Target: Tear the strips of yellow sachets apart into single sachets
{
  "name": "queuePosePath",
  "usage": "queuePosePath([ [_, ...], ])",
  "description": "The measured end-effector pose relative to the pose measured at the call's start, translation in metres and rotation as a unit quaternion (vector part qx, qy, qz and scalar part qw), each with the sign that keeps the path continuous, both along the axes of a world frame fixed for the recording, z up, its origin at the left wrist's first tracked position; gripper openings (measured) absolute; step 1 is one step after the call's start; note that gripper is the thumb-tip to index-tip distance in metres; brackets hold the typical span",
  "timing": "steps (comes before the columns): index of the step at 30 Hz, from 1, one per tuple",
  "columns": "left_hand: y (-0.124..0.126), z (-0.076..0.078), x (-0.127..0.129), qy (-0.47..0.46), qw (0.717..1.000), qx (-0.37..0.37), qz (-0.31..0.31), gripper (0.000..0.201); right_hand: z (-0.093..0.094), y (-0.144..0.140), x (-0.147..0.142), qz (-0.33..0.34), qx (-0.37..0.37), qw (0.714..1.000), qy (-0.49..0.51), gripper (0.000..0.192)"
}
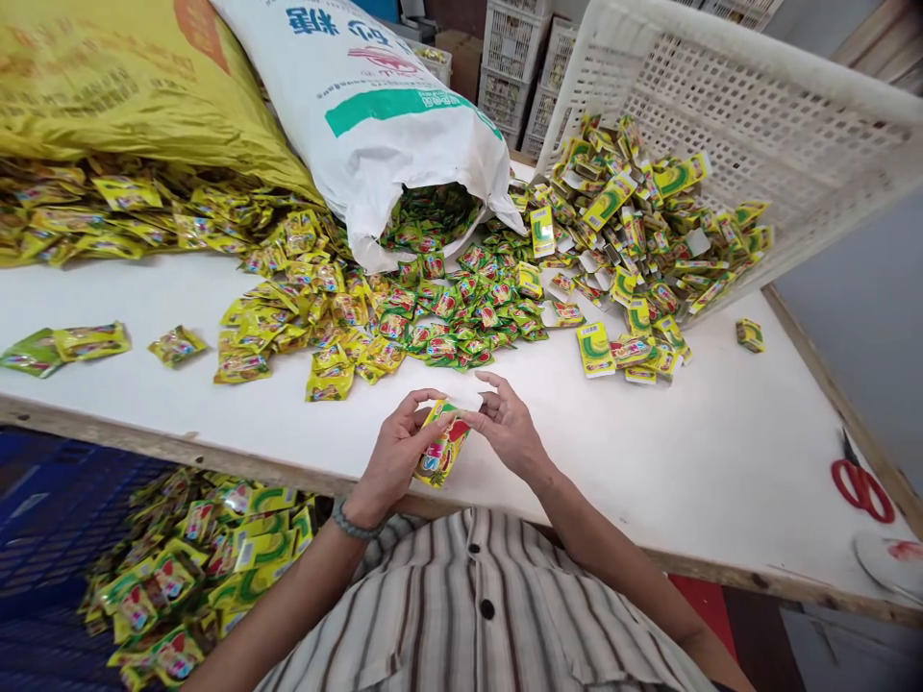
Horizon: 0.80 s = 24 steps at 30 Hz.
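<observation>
Two hands meet just above the near edge of the white table (pixel 721 452). The left hand (pixel 395 452) grips a small shiny packet (pixel 441 450), yellow and green with red marks, its fingers curled round the side. The right hand (pixel 509 428) pinches the top of the same packet, and a small white piece sits between its fingertips; I cannot tell what that piece is. The packet looks crinkly, like thin plastic foil. A beaded band (pixel 353 527) goes round the left wrist, and a striped shirt (pixel 476 615) with dark buttons fills the bottom of the view. Past the hands, a big heap of packets (pixel 404 308) spreads over the smooth table top. Some spill from a white woven sack (pixel 375 106) lying on its side, whose far end is cut off. A yellow sack (pixel 130 77) lies to the left, with more packets under its edge. To the right, a white plastic crate (pixel 757 106) full of little holes is tipped over, and flat folded cards (pixel 635 231) in yellow and green pour out of it. Red scissors (pixel 861 485) lie near the right edge. More packets (pixel 194 557) lie below the table on the left, in something blue that is hard to make out.
</observation>
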State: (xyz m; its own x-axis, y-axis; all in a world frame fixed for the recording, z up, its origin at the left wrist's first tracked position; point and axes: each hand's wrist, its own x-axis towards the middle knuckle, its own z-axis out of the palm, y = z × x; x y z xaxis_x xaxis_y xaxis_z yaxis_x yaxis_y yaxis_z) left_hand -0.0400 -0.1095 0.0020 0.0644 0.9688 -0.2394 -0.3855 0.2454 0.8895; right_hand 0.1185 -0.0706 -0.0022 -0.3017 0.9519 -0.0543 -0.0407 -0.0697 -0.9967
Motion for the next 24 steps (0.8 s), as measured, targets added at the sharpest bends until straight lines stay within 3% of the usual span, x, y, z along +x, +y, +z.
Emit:
queuePosePath([
  [5,0.002,0.002,-0.001,-0.023,0.999,-0.022,0.042,0.056,0.008,-0.006,0.003,0.009,0.146,0.982,-0.118,0.017],
  [9,0.002,0.001,-0.002,-0.028,0.996,-0.037,0.074,0.053,0.01,-0.015,0.002,-0.009,0.197,0.973,-0.121,0.018],
  [14,0.001,0.004,-0.001,-0.008,0.996,-0.036,0.08,0.051,0.015,-0.014,-0.001,-0.005,0.069,0.996,-0.054,0.018],
  [19,0.0,0.003,-0.001,0.02,0.997,-0.025,0.074,0.049,0.017,-0.008,0.002,-0.002,0.04,0.995,-0.086,0.018],
  [24,0.0,0.002,0.0,0.017,0.998,-0.039,0.052,0.048,0.011,-0.003,0.008,0.016,-0.11,0.994,0.011,0.029],
])
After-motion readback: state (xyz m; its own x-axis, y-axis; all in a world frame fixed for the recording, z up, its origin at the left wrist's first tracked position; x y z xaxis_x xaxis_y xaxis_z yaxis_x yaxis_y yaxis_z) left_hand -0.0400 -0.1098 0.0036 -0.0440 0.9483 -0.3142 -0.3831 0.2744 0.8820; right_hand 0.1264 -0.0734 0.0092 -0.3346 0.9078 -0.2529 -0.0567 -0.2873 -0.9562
